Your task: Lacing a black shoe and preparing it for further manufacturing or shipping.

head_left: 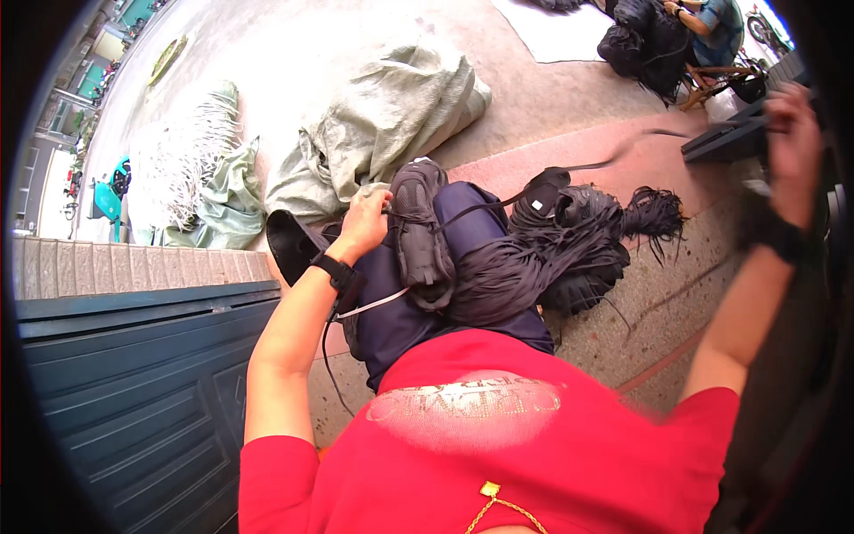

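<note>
A dark shoe (425, 233) rests on my lap, toe pointing away from me. Closed at its left edge is my left hand (365, 222), which seems to grip the shoe; its fingertips are partly hidden. A dark lace (485, 207) crosses the shoe and runs off to the right. My right hand (792, 147) is raised far out to the right, smeared by motion, so its fingers do not show clearly. Across my right thigh lies a thick bundle of dark laces (520, 267), with another dark shoe (583, 203) partly under strands beside it.
A pale woven sack (391, 116) lies ahead, with white strands (200, 165) and a green sack (227, 209) to its left. A blue panelled door (151, 383) is at my left. Another person (716, 31) sits far right near a black bundle (645, 44).
</note>
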{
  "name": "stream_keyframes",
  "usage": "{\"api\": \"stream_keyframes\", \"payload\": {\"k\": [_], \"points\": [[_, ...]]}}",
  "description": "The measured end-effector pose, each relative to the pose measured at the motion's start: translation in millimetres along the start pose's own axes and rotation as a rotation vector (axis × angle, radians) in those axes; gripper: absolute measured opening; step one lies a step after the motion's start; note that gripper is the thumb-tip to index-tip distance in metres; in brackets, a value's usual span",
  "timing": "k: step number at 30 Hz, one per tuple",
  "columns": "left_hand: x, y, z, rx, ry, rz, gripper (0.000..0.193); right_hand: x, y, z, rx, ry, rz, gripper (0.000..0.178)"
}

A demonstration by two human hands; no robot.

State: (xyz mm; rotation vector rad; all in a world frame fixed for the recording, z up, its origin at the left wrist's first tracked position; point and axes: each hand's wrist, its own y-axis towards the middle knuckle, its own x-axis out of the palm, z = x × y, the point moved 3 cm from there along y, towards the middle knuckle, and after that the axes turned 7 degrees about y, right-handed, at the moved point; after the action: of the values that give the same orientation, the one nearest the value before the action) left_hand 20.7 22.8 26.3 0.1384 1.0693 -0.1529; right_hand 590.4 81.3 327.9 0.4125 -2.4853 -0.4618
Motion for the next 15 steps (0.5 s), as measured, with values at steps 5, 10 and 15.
{"api": "stream_keyframes", "payload": {"k": [5,10,15], "points": [[-11,-18,9,0.058,0.292,-0.142,0.025,145,-43,302,0.54,-0.989,-0.182,0.022],[-16,-15,19,0.277,0.337,0.062,0.032,207,-103,431,0.644,-0.909,-0.392,0.018],[-5,-19,6,0.153,0.272,-0.064,0.023,227,-117,456,0.587,-1.092,-0.262,0.02]]}}
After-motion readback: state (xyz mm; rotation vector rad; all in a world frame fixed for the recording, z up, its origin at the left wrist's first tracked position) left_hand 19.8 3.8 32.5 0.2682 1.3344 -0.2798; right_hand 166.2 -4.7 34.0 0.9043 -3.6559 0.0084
